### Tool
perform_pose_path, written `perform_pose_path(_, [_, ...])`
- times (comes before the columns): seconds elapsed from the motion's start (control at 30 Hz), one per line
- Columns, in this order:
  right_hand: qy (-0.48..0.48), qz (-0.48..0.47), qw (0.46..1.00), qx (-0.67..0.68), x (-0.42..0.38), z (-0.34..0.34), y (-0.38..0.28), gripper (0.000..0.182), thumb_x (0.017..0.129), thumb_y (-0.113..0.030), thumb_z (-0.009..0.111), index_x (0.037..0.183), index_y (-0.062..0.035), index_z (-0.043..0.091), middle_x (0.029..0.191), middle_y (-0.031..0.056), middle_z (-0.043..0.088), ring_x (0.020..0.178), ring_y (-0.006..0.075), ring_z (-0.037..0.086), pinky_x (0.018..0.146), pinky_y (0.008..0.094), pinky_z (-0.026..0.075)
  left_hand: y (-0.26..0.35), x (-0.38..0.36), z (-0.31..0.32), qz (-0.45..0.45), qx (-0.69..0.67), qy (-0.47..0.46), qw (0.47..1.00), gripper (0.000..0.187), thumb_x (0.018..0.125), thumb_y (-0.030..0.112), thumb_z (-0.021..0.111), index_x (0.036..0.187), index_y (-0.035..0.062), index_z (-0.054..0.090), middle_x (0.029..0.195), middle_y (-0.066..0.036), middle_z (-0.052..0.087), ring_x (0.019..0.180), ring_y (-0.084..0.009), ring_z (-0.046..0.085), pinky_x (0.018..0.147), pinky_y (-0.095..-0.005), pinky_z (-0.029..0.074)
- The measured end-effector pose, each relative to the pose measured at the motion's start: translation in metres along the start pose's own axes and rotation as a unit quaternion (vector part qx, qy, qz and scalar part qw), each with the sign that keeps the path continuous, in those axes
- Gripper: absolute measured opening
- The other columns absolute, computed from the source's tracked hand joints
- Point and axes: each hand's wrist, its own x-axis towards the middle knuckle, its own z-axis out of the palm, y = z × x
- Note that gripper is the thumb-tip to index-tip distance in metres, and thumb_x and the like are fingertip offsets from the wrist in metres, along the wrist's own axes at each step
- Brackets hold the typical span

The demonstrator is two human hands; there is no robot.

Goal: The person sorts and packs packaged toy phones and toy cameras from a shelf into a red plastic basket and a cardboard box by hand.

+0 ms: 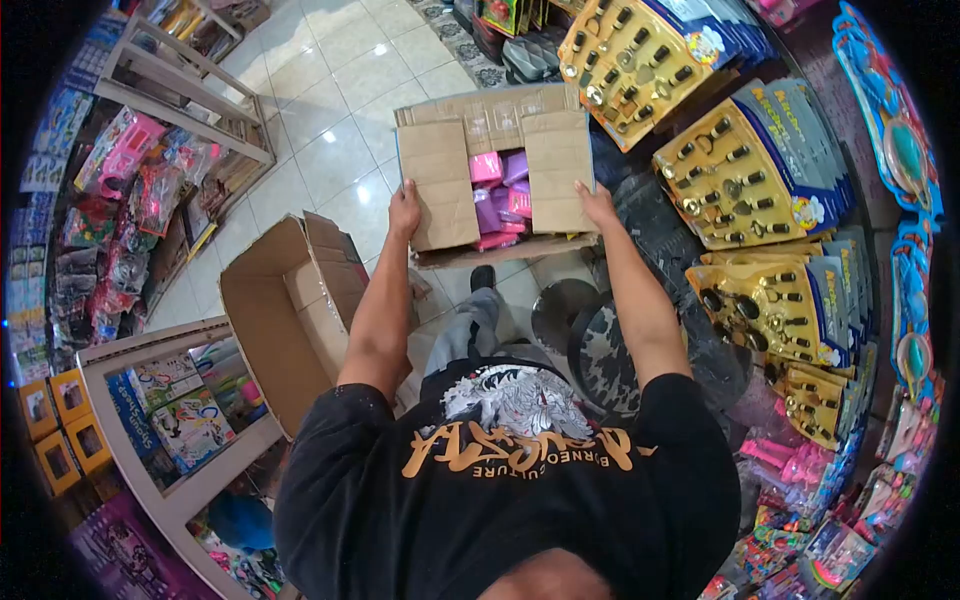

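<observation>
Fingers of left hand [404, 212] and right hand [597, 206] closed on opposite sides of squarish brown cardboard carton [480, 118], thumbs by top; fingertips partly hidden. Carton lay directly between hands, both equally near; outline almost square, long axis hard to tell. Two side flaps [432, 190] half-folded inward, one beside each hand; gap between them ran away from body, showing small pink and purple packets [486, 167]. Left of left hand, nearer body: larger open-topped brown cardboard box [265, 300], apart from carton. Right of right hand: yellow-carded kitchen-tool sets [727, 180]. Beyond fingers: pale glossy tiled floor [330, 125].
</observation>
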Motion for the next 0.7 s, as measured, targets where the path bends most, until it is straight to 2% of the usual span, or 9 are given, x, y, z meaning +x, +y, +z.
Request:
perform_pose_path(0.1, [0.000,-0.001,1.000,0.018,-0.011,-0.019,-0.022,0.049,0.086,-0.036,0.057,0.121,-0.0019,0.052,0.117,0.0162,0.058,0.109,0.0265,0.054,0.092,0.0348,0.041,0.036,0.000,-0.010,0.013,-0.001,0.016,1.000,0.056,0.093,0.046,0.038,0.111,-0.0046,0.056,0.102,-0.024,0.062,0.099,-0.0321,0.058,0.084,-0.0381,0.043])
perform_pose_path(0.17, [0.006,0.004,0.999,0.040,-0.015,-0.029,-0.029,0.048,0.088,-0.036,0.055,0.121,-0.0006,0.052,0.117,0.0159,0.058,0.109,0.0261,0.054,0.091,0.0344,0.041,0.057,-0.002,-0.015,-0.019,-0.009,0.007,1.000,0.056,0.093,0.046,0.039,0.110,-0.0049,0.056,0.099,-0.022,0.062,0.094,-0.0291,0.059,0.083,-0.0373,0.044])
perform_pose_path(0.27, [0.007,-0.018,0.999,0.047,-0.032,-0.055,-0.042,0.048,0.089,-0.036,0.054,0.120,0.0009,0.052,0.116,0.0153,0.059,0.107,0.0255,0.055,0.090,0.0335,0.041,0.085,-0.008,-0.021,-0.008,-0.056,-0.020,0.998,0.055,0.094,0.043,0.039,0.111,-0.0064,0.055,0.097,-0.020,0.063,0.089,-0.0243,0.059,0.080,-0.0350,0.045])
perform_pose_path(0.33, [0.017,-0.053,0.994,0.094,-0.052,-0.073,-0.043,0.046,0.086,-0.036,0.055,0.115,0.0000,0.056,0.111,0.0182,0.061,0.106,0.0312,0.056,0.090,0.0361,0.041,0.105,-0.017,-0.026,0.009,-0.067,-0.053,0.996,0.054,0.095,0.040,0.038,0.112,-0.0091,0.054,0.098,-0.019,0.063,0.088,-0.0219,0.059,0.079,-0.0336,0.046])
perform_pose_path(0.37, [0.027,-0.054,0.994,0.095,-0.065,-0.083,-0.043,0.046,0.086,-0.036,0.055,0.115,0.0000,0.056,0.111,0.0182,0.061,0.106,0.0312,0.056,0.090,0.0361,0.041,0.115,-0.027,-0.025,0.017,-0.069,-0.059,0.996,0.054,0.095,0.040,0.038,0.112,-0.0091,0.054,0.098,-0.019,0.063,0.088,-0.0219,0.059,0.079,-0.0336,0.046])
perform_pose_path(0.43, [0.055,-0.048,0.996,0.051,-0.102,-0.102,-0.042,0.045,0.087,-0.036,0.054,0.114,0.0004,0.056,0.110,0.0186,0.061,0.105,0.0311,0.056,0.089,0.0361,0.042,0.137,-0.049,-0.028,0.008,-0.078,-0.092,0.993,0.054,0.096,0.038,0.037,0.113,-0.0102,0.053,0.099,-0.019,0.063,0.088,-0.0213,0.059,0.079,-0.0331,0.046])
perform_pose_path(0.47, [0.072,-0.072,0.993,0.063,-0.134,-0.115,-0.048,0.045,0.087,-0.036,0.053,0.114,0.0004,0.056,0.108,0.0195,0.061,0.104,0.0318,0.057,0.088,0.0363,0.042,0.151,-0.064,-0.028,0.017,-0.069,-0.101,0.992,0.054,0.096,0.037,0.036,0.114,-0.0106,0.053,0.100,-0.018,0.062,0.088,-0.0206,0.059,0.080,-0.0327,0.046])
perform_pose_path(0.57, [0.113,-0.047,0.989,0.084,-0.205,-0.140,-0.032,0.045,0.088,-0.036,0.052,0.113,0.0007,0.056,0.107,0.0205,0.061,0.101,0.0326,0.058,0.087,0.0367,0.042,0.179,-0.106,-0.024,0.023,-0.078,-0.163,0.983,0.054,0.096,0.037,0.036,0.114,-0.0105,0.053,0.101,-0.018,0.062,0.089,-0.0201,0.058,0.080,-0.0322,0.045])
perform_pose_path(0.7, [0.172,0.017,0.982,0.073,-0.298,-0.170,-0.012,0.046,0.088,-0.037,0.052,0.113,0.0009,0.056,0.106,0.0205,0.062,0.099,0.0323,0.059,0.086,0.0358,0.043,0.204,-0.147,-0.003,0.079,0.013,-0.211,0.974,0.055,0.096,0.038,0.035,0.110,-0.0105,0.055,0.100,-0.020,0.063,0.092,-0.0214,0.058,0.084,-0.0323,0.043])
